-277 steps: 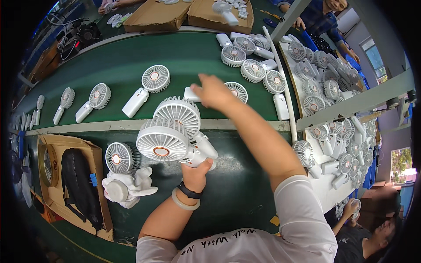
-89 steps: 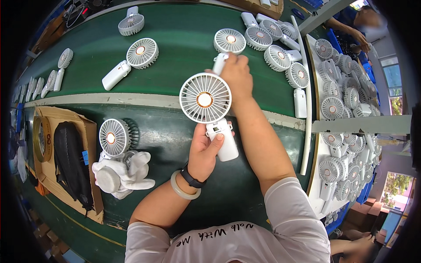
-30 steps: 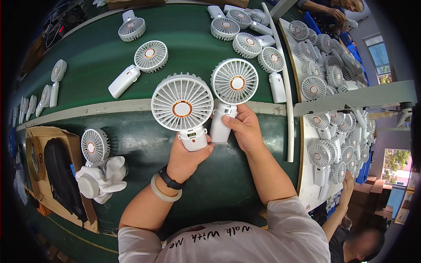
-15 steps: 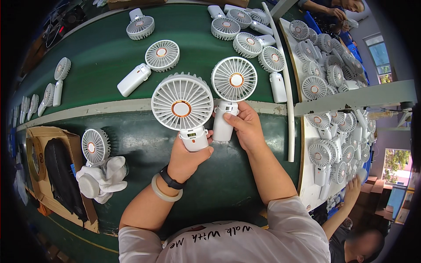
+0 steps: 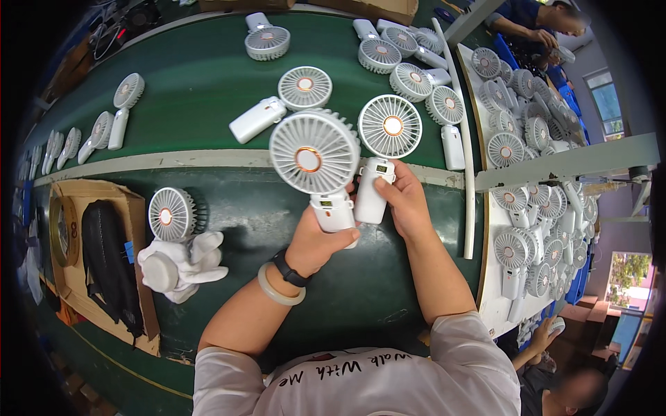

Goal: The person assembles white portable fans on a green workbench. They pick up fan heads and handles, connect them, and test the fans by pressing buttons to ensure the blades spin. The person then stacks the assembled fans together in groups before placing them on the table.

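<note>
Left hand (image 5: 318,238) grasps the handle of the first fan (image 5: 307,159), which is raised on the near side of the ledge (image 5: 208,159), its head overlapping the ledge in view. Right hand (image 5: 408,202) grasps the second fan (image 5: 393,125) by the handle, thumb flat on the front; its head shows past the ledge's far side. Both heads face the viewer, and each unit has a small window at the top of its handle. The handles stand side by side (contact between them cannot be told). Just beyond the ledge, on the green belt (image 5: 187,104), a loose fan (image 5: 257,119) lies with its handle pointing left. A cluster (image 5: 411,82) of fans lies beyond the ledge's right end, near a white pipe (image 5: 464,139) that crosses it. On the near side of the ledge, toward its left end, a carton (image 5: 148,298) holds a black pouch (image 5: 111,263); between the carton and the hands, another fan (image 5: 166,214) stands beside a soft white bundle (image 5: 198,262). Right of the ledge, a white board (image 5: 494,305) bears many fans.
</note>
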The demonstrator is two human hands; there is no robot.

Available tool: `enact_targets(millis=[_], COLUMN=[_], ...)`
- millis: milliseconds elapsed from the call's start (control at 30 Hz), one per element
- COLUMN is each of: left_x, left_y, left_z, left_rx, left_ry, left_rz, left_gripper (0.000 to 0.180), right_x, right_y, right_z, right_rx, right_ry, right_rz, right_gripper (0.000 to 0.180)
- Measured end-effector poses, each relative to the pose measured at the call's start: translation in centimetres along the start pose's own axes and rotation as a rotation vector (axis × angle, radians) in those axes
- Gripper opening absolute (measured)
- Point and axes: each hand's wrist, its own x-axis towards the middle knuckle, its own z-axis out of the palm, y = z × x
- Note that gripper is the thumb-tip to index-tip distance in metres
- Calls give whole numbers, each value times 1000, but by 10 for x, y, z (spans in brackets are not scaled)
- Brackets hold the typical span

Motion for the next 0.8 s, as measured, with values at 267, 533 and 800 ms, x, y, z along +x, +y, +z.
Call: enact_targets(millis=[267, 533, 800], left_x=[0, 1, 3], left_y=[5, 1, 3], left_z=[5, 4, 0], left_rx=[272, 462, 435], left_ry=[-156, -196, -91], left_rz=[46, 329, 339], left_gripper=[76, 83, 85], right_x=[11, 96, 126], right_y=[-8, 19, 22], right_z=[-2, 52, 87], right_rx=[79, -645, -1619], right_ry=[140, -279, -38], right_rz=[-139, -423, -805], right_gripper=[24, 48, 42])
